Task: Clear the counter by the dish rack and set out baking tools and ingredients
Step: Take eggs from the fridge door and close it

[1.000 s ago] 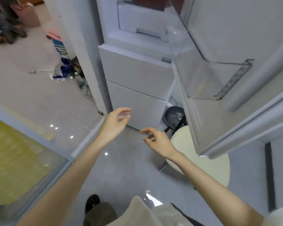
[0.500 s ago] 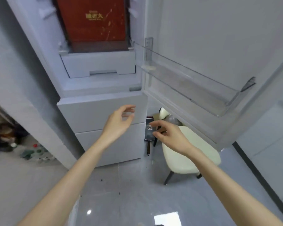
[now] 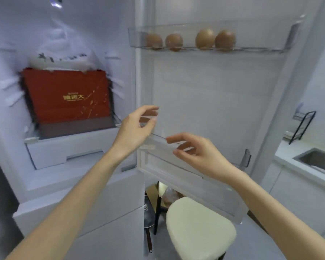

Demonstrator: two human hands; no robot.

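A white refrigerator (image 3: 83, 184) stands with its upper door (image 3: 214, 91) swung wide to the right. Four brown eggs (image 3: 204, 38) sit in a row in the clear plastic door shelf (image 3: 261, 47) high on the inside of that door, two close together on the left and two touching or nearly touching on the right. Inside the upper compartment a red cardboard box (image 3: 68, 94) with gold lettering rests on a shelf above a white drawer (image 3: 68, 147), with something pale and blurred stacked on top of it. The left hand (image 3: 137, 126) is raised in front of the hinge edge where compartment meets door, fingers loosely curved and spread, holding nothing. The right hand (image 3: 197, 152) hangs lower and to the right, in front of the lower clear door shelf (image 3: 195, 184), its fingers also relaxed and slightly bent, gripping nothing; whether its fingertips touch the shelf's rim cannot be told. Both hands are well below the eggs. Under the open door stands a cream cushioned chair (image 3: 199, 228) with dark legs, and just left of it a dark frying pan (image 3: 148, 216) leans in the gap beside the refrigerator. At the far right a black wire dish rack (image 3: 302, 126) stands on a white surface (image 3: 285, 152), next to a steel sink (image 3: 317, 160).
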